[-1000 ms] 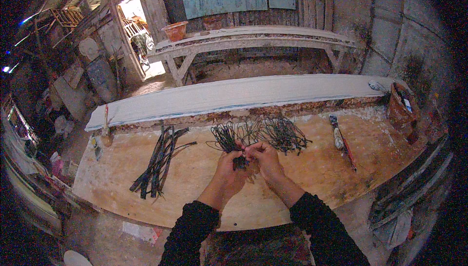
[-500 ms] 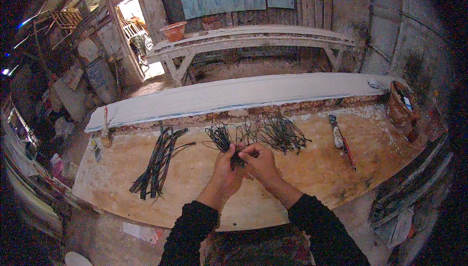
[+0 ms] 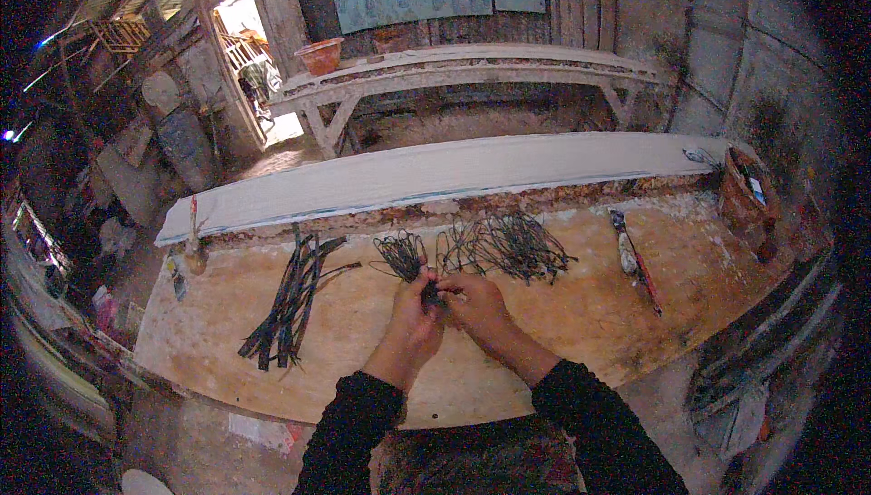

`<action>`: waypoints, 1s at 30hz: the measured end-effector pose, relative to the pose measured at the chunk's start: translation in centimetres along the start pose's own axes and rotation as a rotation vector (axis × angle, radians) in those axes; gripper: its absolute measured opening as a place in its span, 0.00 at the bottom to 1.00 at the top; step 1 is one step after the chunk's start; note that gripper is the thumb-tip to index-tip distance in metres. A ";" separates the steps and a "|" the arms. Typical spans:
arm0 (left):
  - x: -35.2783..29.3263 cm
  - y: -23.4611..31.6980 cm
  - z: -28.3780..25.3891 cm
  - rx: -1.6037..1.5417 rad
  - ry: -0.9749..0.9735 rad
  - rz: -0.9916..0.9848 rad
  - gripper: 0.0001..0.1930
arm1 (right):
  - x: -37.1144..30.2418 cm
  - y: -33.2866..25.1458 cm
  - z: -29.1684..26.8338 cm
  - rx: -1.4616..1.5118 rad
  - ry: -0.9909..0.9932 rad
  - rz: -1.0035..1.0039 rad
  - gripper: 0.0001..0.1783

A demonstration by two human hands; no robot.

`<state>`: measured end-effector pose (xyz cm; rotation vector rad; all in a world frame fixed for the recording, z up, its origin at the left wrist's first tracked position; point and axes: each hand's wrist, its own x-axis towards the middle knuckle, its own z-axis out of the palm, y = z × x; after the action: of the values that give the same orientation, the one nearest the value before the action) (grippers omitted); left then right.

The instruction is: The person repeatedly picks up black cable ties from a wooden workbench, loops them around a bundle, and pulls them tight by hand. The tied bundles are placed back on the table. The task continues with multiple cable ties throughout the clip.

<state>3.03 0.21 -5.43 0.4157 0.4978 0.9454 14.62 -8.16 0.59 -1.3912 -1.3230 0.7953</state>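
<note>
A bundle of thin black cord loops fans out from the top of my left hand, whose fingers are closed round its lower end. Right beside it, my right hand pinches at the same end of the bundle with thumb and forefinger; what exactly lies between those fingertips is too small to make out. Just beyond my hands a loose pile of similar black cord loops rests on the wooden tabletop. Flat black strips lie in a stack left of my hands.
A brush with a red handle lies to the right. An orange-brown bucket stands at the right end, another brush at the left. A pale raised ledge runs along the back; behind stands a long bench bearing an orange basin.
My hands have shifted slightly left with the bundle, and the loops at its top are spread wider. My right hand has turned a little, its fingers still at the bundle's lower end.
</note>
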 end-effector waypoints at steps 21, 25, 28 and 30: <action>-0.6 1.2 1.2 0.098 0.094 0.114 0.17 | 4.4 7.3 -8.4 -0.895 0.458 0.147 0.08; -0.1 1.0 1.1 0.063 0.062 0.103 0.15 | 4.8 5.3 -8.2 -0.804 0.500 0.118 0.07; 0.0 1.0 1.2 0.045 0.076 0.070 0.13 | 4.4 4.2 -8.1 -0.709 0.625 -0.036 0.07; 0.0 0.6 1.4 0.034 0.091 0.054 0.13 | 4.6 4.7 -8.4 -0.572 0.674 -0.130 0.07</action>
<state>3.39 0.36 -3.99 0.4194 0.5887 1.0125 24.76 -5.03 -0.79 -1.7758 -1.1066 -0.1798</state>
